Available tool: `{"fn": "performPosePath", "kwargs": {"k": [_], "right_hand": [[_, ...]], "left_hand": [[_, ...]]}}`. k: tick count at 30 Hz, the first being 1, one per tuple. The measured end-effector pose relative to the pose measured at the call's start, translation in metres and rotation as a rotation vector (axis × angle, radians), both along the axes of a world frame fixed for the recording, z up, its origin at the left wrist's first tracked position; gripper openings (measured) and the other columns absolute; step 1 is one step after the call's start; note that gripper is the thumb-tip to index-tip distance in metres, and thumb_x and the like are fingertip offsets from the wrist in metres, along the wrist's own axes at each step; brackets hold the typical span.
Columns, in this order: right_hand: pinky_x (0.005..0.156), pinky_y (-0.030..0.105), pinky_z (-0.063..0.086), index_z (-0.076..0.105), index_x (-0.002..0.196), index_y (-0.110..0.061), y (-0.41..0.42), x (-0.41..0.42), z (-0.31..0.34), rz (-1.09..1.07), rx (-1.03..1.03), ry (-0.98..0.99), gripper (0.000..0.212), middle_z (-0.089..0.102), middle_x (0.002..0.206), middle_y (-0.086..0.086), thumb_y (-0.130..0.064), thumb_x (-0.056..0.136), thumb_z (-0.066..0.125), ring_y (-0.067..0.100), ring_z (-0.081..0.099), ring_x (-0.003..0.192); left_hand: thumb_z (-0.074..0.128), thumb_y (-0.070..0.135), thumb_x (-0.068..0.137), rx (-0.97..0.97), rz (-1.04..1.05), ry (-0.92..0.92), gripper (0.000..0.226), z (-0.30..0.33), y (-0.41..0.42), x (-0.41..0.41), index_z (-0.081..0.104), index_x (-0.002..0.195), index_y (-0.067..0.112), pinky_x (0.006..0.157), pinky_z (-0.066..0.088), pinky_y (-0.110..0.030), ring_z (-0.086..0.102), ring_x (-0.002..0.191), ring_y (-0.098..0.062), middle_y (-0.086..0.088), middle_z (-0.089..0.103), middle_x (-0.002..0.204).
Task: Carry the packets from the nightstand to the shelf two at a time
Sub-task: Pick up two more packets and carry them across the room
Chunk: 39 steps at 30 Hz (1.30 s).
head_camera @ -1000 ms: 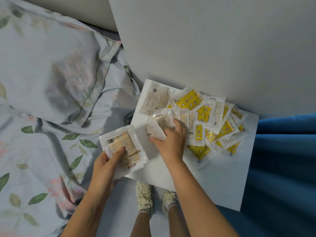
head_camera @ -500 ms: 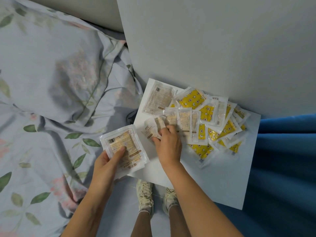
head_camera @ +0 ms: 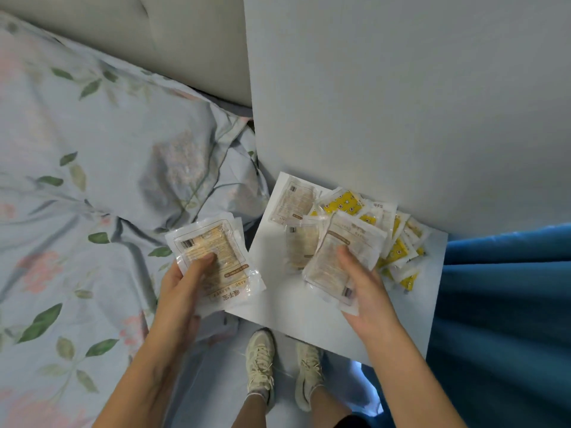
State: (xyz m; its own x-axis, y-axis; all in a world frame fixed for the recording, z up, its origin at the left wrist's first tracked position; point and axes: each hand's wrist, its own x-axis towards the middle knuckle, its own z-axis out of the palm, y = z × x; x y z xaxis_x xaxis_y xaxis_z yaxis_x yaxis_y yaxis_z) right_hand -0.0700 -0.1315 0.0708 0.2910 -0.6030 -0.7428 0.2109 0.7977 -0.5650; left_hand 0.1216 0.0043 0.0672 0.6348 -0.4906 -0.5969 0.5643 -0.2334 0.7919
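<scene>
Left hand (head_camera: 182, 291) grips clear beige packet (head_camera: 213, 257), print "暖手宝"; right hand (head_camera: 367, 291) grips second beige packet (head_camera: 343, 251) over white nightstand (head_camera: 411, 307).

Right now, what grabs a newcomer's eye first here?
The two hands, each gripping a tan-printed packet: left hand holds one packet over the bed's edge, right hand lifts another packet above the white nightstand. Behind it, a heap of yellow packets crowds the wall.
</scene>
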Motion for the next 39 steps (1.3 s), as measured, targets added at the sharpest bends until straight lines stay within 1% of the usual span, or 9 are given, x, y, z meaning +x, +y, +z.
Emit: {"fn": "performPosePath", "kwargs": {"k": [2, 5, 10, 12, 18, 23, 28, 33, 39], "right_hand": [[0.058, 0.030, 0.058, 0.061, 0.123, -0.025, 0.004, -0.006, 0.026, 0.064, -0.022, -0.014, 0.051, 0.076, 0.102, -0.002, -0.021, 0.072, 0.069, 0.013, 0.074, 0.086], [0.057, 0.030, 0.058, 0.066, 0.109, -0.027, 0.012, -0.010, 0.071, 0.197, -0.142, 0.014, 0.035, 0.077, 0.096, -0.004, -0.018, 0.076, 0.069, 0.010, 0.074, 0.083], [0.069, 0.034, 0.059, 0.068, 0.106, -0.024, 0.021, -0.022, 0.139, 0.382, -0.350, 0.082, 0.036, 0.077, 0.098, -0.004, -0.022, 0.071, 0.077, 0.013, 0.073, 0.090], [0.077, 0.035, 0.058, 0.070, 0.101, -0.023, 0.021, -0.027, 0.165, 0.459, -0.426, 0.101, 0.032, 0.077, 0.095, -0.005, -0.024, 0.070, 0.078, 0.013, 0.073, 0.091], [0.065, 0.023, 0.058, 0.071, 0.094, -0.020, 0.023, -0.027, 0.231, 0.719, -0.565, 0.006, 0.016, 0.078, 0.087, -0.006, -0.014, 0.080, 0.076, 0.011, 0.074, 0.084], [0.085, 0.042, 0.058, 0.073, 0.097, -0.018, 0.057, -0.004, 0.274, 0.889, -0.612, -0.062, 0.021, 0.078, 0.093, 0.000, -0.018, 0.077, 0.079, 0.017, 0.074, 0.090], [0.089, 0.045, 0.057, 0.072, 0.100, -0.012, 0.139, 0.030, 0.310, 1.135, -0.648, -0.192, 0.028, 0.077, 0.095, 0.005, -0.017, 0.074, 0.080, 0.021, 0.074, 0.092], [0.079, 0.038, 0.060, 0.072, 0.101, -0.009, 0.268, 0.050, 0.339, 1.420, -0.647, -0.343, 0.023, 0.077, 0.093, 0.006, -0.012, 0.079, 0.077, 0.022, 0.074, 0.089], [0.074, 0.035, 0.060, 0.072, 0.100, -0.009, 0.465, 0.020, 0.363, 1.720, -0.581, -0.525, 0.021, 0.077, 0.092, 0.006, -0.011, 0.080, 0.076, 0.022, 0.074, 0.087]], "left_hand": [[0.071, 0.024, 0.075, -0.063, -0.019, -0.043, 0.012, 0.032, 0.004, -0.001, 0.075, 0.084, 0.017, 0.064, 0.059, -0.033, 0.073, 0.077, -0.018, -0.004, 0.076, 0.084], [0.086, 0.034, 0.057, -0.111, -0.030, -0.116, 0.041, 0.081, 0.015, -0.009, 0.072, 0.090, 0.014, 0.061, 0.058, -0.029, 0.073, 0.075, -0.020, -0.008, 0.076, 0.086], [0.066, 0.010, 0.084, -0.102, 0.041, -0.187, 0.017, 0.149, 0.031, -0.045, 0.067, 0.100, 0.007, 0.065, 0.058, -0.030, 0.072, 0.078, -0.022, -0.009, 0.076, 0.089], [0.066, 0.012, 0.083, -0.104, 0.059, -0.210, 0.019, 0.173, 0.036, -0.061, 0.068, 0.101, 0.007, 0.069, 0.058, -0.032, 0.072, 0.082, -0.023, -0.010, 0.076, 0.092], [0.072, 0.024, 0.071, -0.124, 0.200, -0.283, 0.033, 0.237, 0.062, -0.097, 0.068, 0.101, 0.012, 0.078, 0.057, -0.039, 0.072, 0.086, -0.024, -0.009, 0.076, 0.096], [0.069, 0.013, 0.081, -0.097, 0.414, -0.324, 0.021, 0.272, 0.124, -0.122, 0.067, 0.101, 0.011, 0.065, 0.059, -0.030, 0.073, 0.079, -0.019, -0.006, 0.076, 0.090], [0.072, 0.015, 0.083, 0.014, 0.674, -0.350, 0.024, 0.296, 0.232, -0.146, 0.065, 0.106, 0.012, 0.080, 0.057, -0.040, 0.073, 0.089, -0.026, -0.007, 0.076, 0.096], [0.070, 0.013, 0.085, 0.091, 0.975, -0.412, 0.013, 0.321, 0.359, -0.196, 0.066, 0.096, 0.017, 0.064, 0.055, -0.024, 0.073, 0.076, -0.013, 0.003, 0.077, 0.081], [0.070, 0.014, 0.082, 0.169, 1.300, -0.421, 0.017, 0.345, 0.526, -0.295, 0.067, 0.099, 0.016, 0.082, 0.056, -0.043, 0.071, 0.089, -0.027, -0.005, 0.076, 0.092]]}}
